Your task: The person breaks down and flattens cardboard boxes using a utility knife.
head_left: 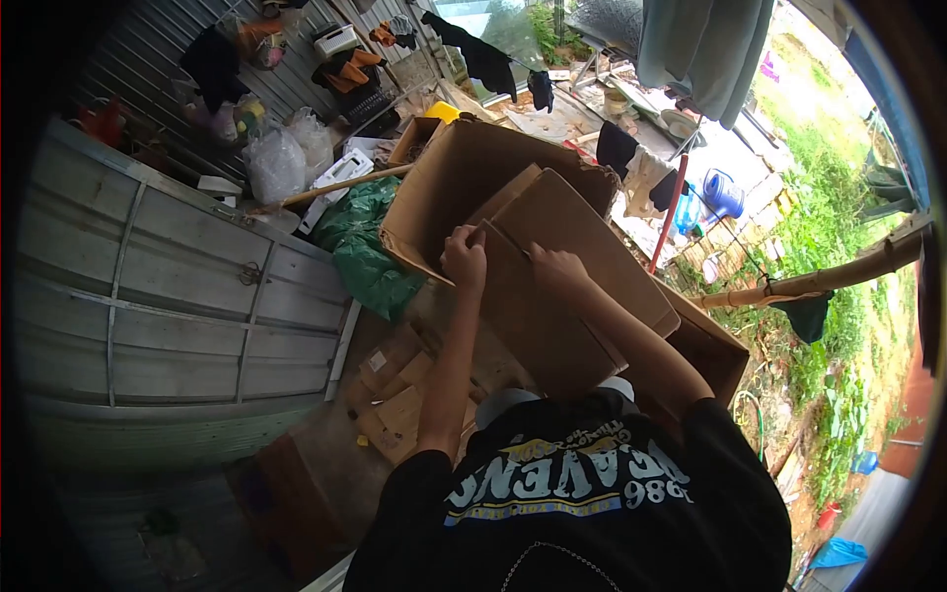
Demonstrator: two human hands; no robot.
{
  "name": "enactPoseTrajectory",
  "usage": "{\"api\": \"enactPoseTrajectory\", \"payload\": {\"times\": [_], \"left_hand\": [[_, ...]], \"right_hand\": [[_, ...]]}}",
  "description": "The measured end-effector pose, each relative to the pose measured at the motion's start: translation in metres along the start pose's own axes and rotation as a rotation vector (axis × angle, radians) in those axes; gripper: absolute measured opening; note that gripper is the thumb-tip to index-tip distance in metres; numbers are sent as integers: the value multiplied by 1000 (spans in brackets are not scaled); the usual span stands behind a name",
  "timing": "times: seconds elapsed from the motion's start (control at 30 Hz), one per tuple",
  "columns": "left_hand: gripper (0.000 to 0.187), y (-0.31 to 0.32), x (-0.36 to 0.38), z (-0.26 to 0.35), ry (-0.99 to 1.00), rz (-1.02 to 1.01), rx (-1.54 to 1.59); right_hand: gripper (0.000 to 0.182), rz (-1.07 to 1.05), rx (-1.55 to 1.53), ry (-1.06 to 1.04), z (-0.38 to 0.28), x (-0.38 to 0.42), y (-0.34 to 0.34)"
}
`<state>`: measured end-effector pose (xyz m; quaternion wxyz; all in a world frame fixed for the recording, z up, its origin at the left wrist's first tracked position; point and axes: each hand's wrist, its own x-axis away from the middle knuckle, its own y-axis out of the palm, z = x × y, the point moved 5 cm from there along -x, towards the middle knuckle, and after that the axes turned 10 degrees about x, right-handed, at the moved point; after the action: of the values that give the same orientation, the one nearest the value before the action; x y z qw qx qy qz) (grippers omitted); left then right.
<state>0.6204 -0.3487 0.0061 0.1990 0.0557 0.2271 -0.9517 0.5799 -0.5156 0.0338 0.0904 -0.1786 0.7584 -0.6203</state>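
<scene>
In front of my body is a folded piece of brown cardboard [533, 326], made of overlapping flaps and tilted toward me. My left hand [464, 257] is closed on its upper left edge, fingers bent over the rim. A little to the right, my right hand [559, 268] grips a flap edge near the seam between two panels; some of its fingertips are hidden. Right behind the folded cardboard stands a large open cardboard box [419, 202], its inside partly visible and its rim worn.
A green plastic bag [360, 247] lies left of the box, with a wooden pole [340, 185] above it. Flattened cardboard pieces [400, 409] lie on the floor. A metal panel [187, 286] borders the left. Clothes [700, 59] hang above; a bamboo pole [819, 281] juts in from the right.
</scene>
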Motion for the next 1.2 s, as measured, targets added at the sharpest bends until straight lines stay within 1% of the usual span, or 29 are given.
{"api": "enactPoseTrajectory", "payload": {"times": [0.03, 0.1, 0.13, 0.17, 0.23, 0.27, 0.33, 0.37, 0.43, 0.47, 0.5, 0.53, 0.6, 0.63, 0.67, 0.7, 0.73, 0.8, 0.83, 0.87, 0.9, 0.93, 1.0, 1.03, 1.1, 1.13, 1.2], "left_hand": [[7, -6, -7, -1, 5, -7, -11], [9, -18, -15, -7, -10, -1, 142], [9, -21, -16, -14, -22, -11, 133], [9, -24, -20, -23, -31, 29, 128], [9, -27, -29, -40, -34, 101, 179], [9, -25, -33, -49, -43, 86, 170], [9, -25, -42, -58, -180, 82, 321], [12, -25, -47, -59, -205, 33, 332], [14, -27, -53, -48, -232, -21, 346], [16, -28, -56, -41, -261, -66, 362], [20, -29, -61, -47, -298, -130, 383], [20, -30, -63, -51, -289, -145, 385], [21, -31, -59, -61, -293, -136, 350], [26, -30, -54, -66, -328, -189, 308], [26, -29, -44, -65, -333, -200, 305], [31, -33, -32, -47, -34, -164, -32], [37, -30, -14, -25, 269, -125, -361], [46, -9, 39, 28, 640, -443, -324], [61, 3, 70, 44, 752, -678, -404], [68, 12, 94, 48, 725, -788, -379], [76, 18, 113, 48, 690, -900, -356], [76, 24, 118, 45, 681, -901, -365], [84, 30, 108, 36, 648, -790, -393], [84, 32, 97, 34, 649, -794, -402], [75, 46, 81, 33, 713, -774, -457], [75, 51, 74, 38, 705, -771, -450], [57, 62, 65, 45, 665, -951, -294]], "right_hand": [[20, -34, 36, 21, -4, 23, 10], [20, -86, 102, 35, -10, 76, 22], [20, -103, 116, 34, -12, 99, 25], [20, -114, 107, 39, -9, 116, 23], [23, -232, 107, 67, -1, 145, 18], [23, -244, 95, 76, 1, 158, 11], [23, -282, 92, 114, 8, 177, -4], [23, -279, 89, 123, 14, 182, -13], [33, -200, 24, 127, 24, 187, -33], [39, -122, -96, 238, 32, 185, -48], [43, 116, -206, 316, 45, 180, -55], [47, 360, -311, 393, 60, 175, -57], [51, 633, -268, 428, 77, 157, -50], [51, 631, -267, 442, 82, 147, -35], [50, 627, -415, 461, 87, 136, -18], [49, 618, -562, 480, 92, 128, -4], [47, 640, -548, 482, 92, 118, 0], [41, 668, -599, 498, 93, 93, 7], [40, 730, -609, 461, 91, 78, 2], [38, 763, -603, 452, 91, 61, -1], [36, 747, -627, 459, 89, 45, -10], [34, 708, -576, 467, 92, 29, -14], [33, 733, -539, 420, 100, 7, -17], [33, 735, -549, 423, 102, 2, -17], [32, 665, -482, 399, 104, -4, -15], [32, 657, -475, 396, 105, -4, -14], [32, 659, -458, 438, 111, -5, -15]]}}
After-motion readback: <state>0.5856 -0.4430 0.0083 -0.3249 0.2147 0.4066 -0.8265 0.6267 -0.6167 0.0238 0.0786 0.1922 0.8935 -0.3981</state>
